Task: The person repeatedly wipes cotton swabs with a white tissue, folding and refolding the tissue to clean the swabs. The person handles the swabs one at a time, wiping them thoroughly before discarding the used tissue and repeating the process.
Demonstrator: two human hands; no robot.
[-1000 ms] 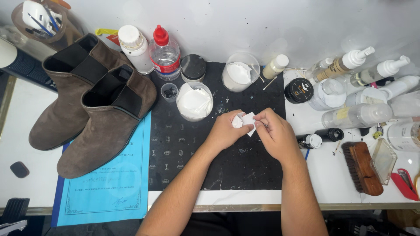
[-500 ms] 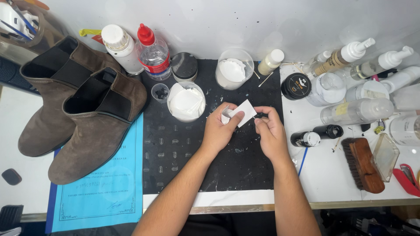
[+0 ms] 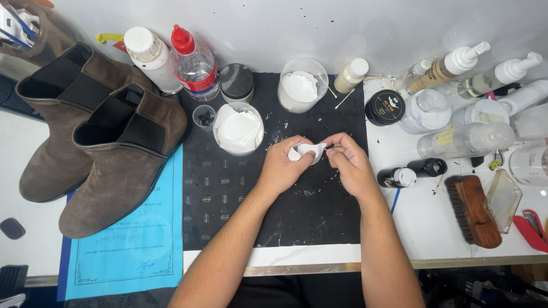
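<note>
Two hands, one small white pad over the black mat.
From your head camera: your left hand (image 3: 282, 166) and right hand (image 3: 349, 162) both pinch one white pad (image 3: 305, 150) above the black mat (image 3: 228, 188); two brown boots (image 3: 97, 142) lie left, two tubs of white pads (image 3: 238, 130) behind.

A white wall (image 3: 319, 28) is running behind a white worktop (image 3: 434, 228), its surface reflecting soft, even light. A black mat (image 3: 228, 188) is covering the middle of the worktop. Dark floor (image 3: 491, 288) is showing below the front edge.
</note>
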